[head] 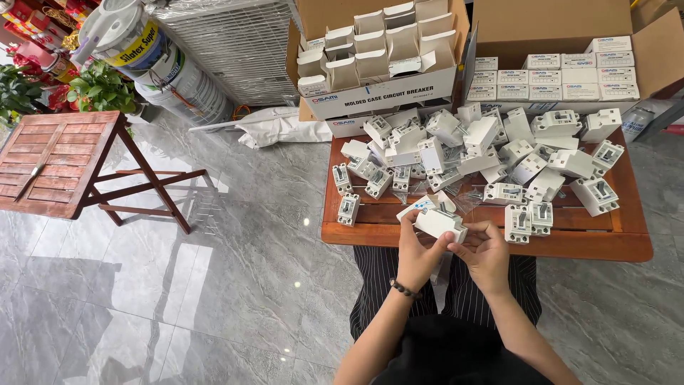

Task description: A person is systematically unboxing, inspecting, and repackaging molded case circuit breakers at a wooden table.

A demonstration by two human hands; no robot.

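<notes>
A white circuit breaker is held between both hands just above the front edge of a low wooden table. My left hand, with a dark bead bracelet on its wrist, grips the breaker's left end. My right hand pinches its right end with the fingertips. A small white carton with a blue mark lies right behind the breaker. Several loose white breakers are heaped across the table beyond my hands.
An open cardboard box of empty white cartons stands at the back, another box with closed cartons to its right. A folding wooden table stands left on the grey marble floor. Buckets and plants are at the far left.
</notes>
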